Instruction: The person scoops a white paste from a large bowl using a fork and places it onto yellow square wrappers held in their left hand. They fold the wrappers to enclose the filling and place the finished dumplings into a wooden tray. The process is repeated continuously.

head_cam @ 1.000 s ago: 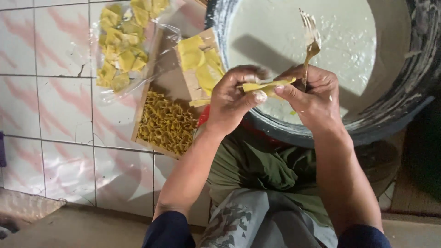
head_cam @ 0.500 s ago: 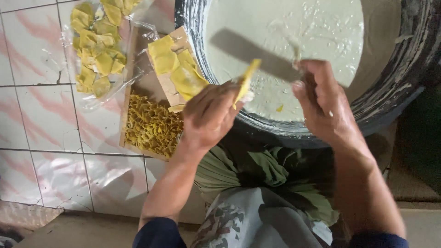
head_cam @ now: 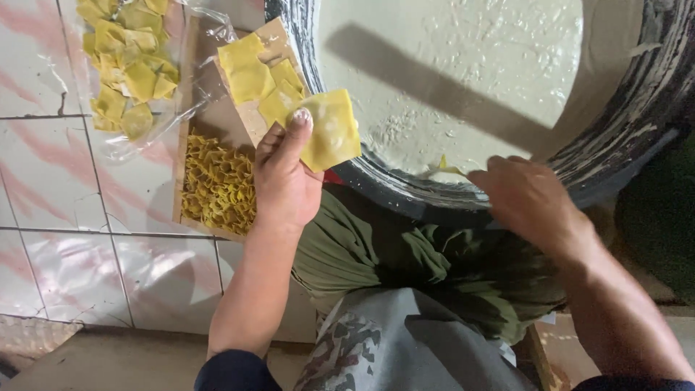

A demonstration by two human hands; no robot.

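- The left hand has its fingers pinched on one yellow dumpling square, held over the near rim of the big dark basin.
- The right hand rests at that rim, fingers curled; whether they grip anything cannot be told.
- One basin holds pale batter.
- About three flat yellow wrappers lie on a board.
- Beside it, one tray of folded yellow pieces and one clear bag of squares sit on the tiled floor.

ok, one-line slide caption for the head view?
Left hand holds a yellow dough square beside a basin of pale filling; right hand rests at the rim.
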